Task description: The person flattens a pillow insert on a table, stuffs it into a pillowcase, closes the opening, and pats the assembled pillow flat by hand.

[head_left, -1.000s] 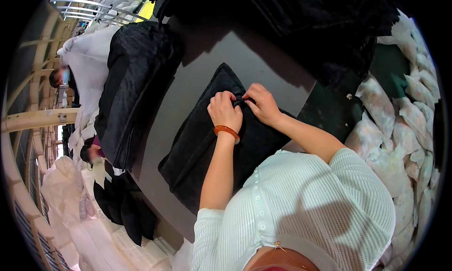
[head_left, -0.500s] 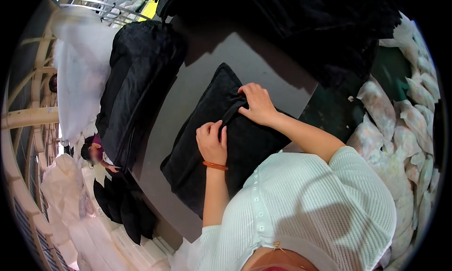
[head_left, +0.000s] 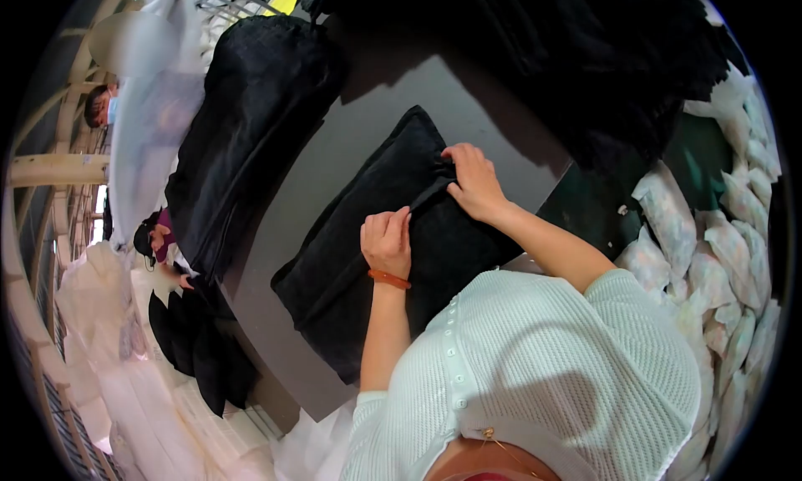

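A plump black cushion (head_left: 359,222) with a soft, velvety cover lies at a slant on the grey table (head_left: 284,205). A raised fold or seam runs across its upper face. My left hand (head_left: 387,245), with an orange bracelet at the wrist, is closed and pinches that fold near the middle. Farther up the same fold, my right hand (head_left: 478,184) grips the fabric between thumb and curled fingers. Whether a zip sits in the fold is hidden by the dark cloth.
Stacked black fabric (head_left: 576,55) covers the table's far end. A large black bundle (head_left: 251,130) lies along its left side. Beyond it are two people and more black cushions (head_left: 200,347). Clear bags of stuffing (head_left: 668,205) are piled on the right.
Both hands stay on the fold; my left fingers have closed into a tighter pinch and shifted slightly up. The view has turned a little, and a person at far left shows more.
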Motion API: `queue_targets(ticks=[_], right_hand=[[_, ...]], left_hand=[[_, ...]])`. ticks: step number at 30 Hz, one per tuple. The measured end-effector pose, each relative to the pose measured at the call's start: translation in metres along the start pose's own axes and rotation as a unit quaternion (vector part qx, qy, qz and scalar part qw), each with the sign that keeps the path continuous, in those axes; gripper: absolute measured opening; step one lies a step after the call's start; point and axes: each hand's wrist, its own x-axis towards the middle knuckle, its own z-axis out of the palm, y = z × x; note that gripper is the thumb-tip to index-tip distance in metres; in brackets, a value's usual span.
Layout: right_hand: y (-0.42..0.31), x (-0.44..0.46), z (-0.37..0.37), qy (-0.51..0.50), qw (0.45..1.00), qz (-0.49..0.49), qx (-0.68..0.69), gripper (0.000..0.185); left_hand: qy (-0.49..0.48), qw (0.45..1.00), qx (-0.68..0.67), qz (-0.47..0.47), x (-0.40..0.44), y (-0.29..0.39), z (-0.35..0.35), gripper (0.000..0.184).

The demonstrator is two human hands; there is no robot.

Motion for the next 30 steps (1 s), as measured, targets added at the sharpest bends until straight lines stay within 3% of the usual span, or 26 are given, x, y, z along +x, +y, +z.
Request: queue_targets(ticks=[3, 5, 7, 10, 11, 12, 17, 19, 20, 21, 23, 24, 25, 27, 28, 29, 30], right_hand=[[0.002, -0.002, -0.004, 0.049, 0.997, -0.059, -0.011, 0.043], [0.008, -0.004, -0.009, 0.061, 0.998, -0.011, 0.008, 0.040], [0.010, -0.005, -0.015, 0.025, 1.000, -0.012, -0.008, 0.041], [0.004, -0.007, -0.019, 0.018, 0.997, -0.074, -0.031, 0.031], [0.007, -0.006, -0.019, 0.013, 0.987, -0.160, -0.016, 0.027], [0.006, -0.004, -0.016, 0.007, 0.969, -0.246, 0.003, 0.024], [-0.002, 0.004, -0.018, -0.023, 0.964, -0.264, -0.021, 0.021], [0.003, 0.003, -0.016, -0.054, 0.958, -0.280, -0.018, 0.019], [0.003, 0.002, -0.014, -0.054, 0.962, -0.268, -0.009, 0.018], [0.005, 0.001, -0.012, -0.052, 0.966, -0.254, 0.000, 0.017], [0.016, -0.006, -0.014, -0.051, 0.968, -0.245, -0.026, 0.017], [0.019, -0.005, -0.016, -0.043, 0.972, -0.224, -0.056, 0.017], [0.020, -0.002, -0.017, -0.046, 0.969, -0.238, -0.053, 0.017], [0.021, -0.001, -0.012, -0.055, 0.972, -0.229, -0.010, 0.017], [0.016, 0.001, -0.013, -0.059, 0.978, -0.197, 0.023, 0.015], [0.019, 0.005, -0.014, -0.075, 0.981, -0.168, 0.055, 0.021], [0.018, 0.008, -0.013, -0.066, 0.984, -0.154, 0.060, 0.029]], left_hand=[[-0.024, 0.999, -0.017, 0.018, -0.004, -0.006, -0.005, 0.015], [-0.096, 0.995, 0.012, -0.009, -0.008, -0.011, -0.020, 0.025], [-0.130, 0.984, 0.088, -0.085, -0.024, -0.019, -0.049, 0.044], [-0.105, 0.954, 0.219, -0.178, -0.075, -0.059, -0.094, 0.053], [-0.120, 0.922, 0.246, -0.274, -0.099, -0.071, -0.108, 0.053], [-0.137, 0.912, 0.254, -0.293, -0.120, -0.086, -0.117, 0.054], [-0.202, 0.835, 0.384, -0.339, -0.151, -0.106, -0.145, 0.042], [-0.221, 0.786, 0.308, -0.489, -0.145, -0.098, -0.165, 0.038], [-0.194, 0.812, 0.321, -0.446, -0.165, -0.104, -0.165, 0.036], [-0.182, 0.807, 0.324, -0.458, -0.184, -0.108, -0.166, 0.036], [-0.068, 0.843, 0.260, -0.466, -0.204, -0.101, -0.169, 0.033], [-0.058, 0.819, 0.208, -0.531, -0.218, -0.100, -0.176, 0.033], [-0.046, 0.815, 0.211, -0.538, -0.227, -0.100, -0.182, 0.033], [-0.102, 0.789, 0.154, -0.586, -0.244, -0.100, -0.196, 0.034], [-0.012, 0.837, 0.141, -0.528, -0.255, -0.105, -0.194, 0.032], [-0.006, 0.834, 0.145, -0.532, -0.245, -0.101, -0.195, 0.032], [0.061, 0.869, 0.128, -0.474, -0.231, -0.104, -0.191, 0.031]])
